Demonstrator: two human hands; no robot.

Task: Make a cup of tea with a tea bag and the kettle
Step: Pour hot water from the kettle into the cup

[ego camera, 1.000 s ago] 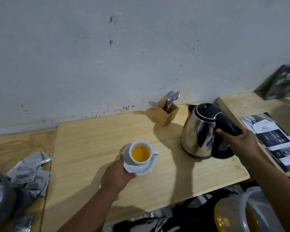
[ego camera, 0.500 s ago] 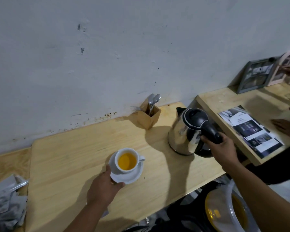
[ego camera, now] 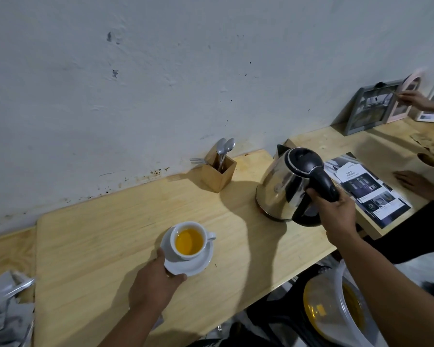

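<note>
A white cup full of amber tea stands on a white saucer near the middle of the wooden table. My left hand grips the saucer's near left rim. To the right, a steel kettle with a black lid and handle rests upright on the table. My right hand is closed around its black handle. No tea bag shows in the cup.
A wooden holder with spoons and a fork stands by the wall. Silver foil packets lie at the left. A brochure, picture frames and another person's hands occupy the right table. A yellow-lidded tub sits below.
The view has swung to the right, showing more of the right table and another person's hands. My hands keep their holds on the saucer and the kettle handle.
</note>
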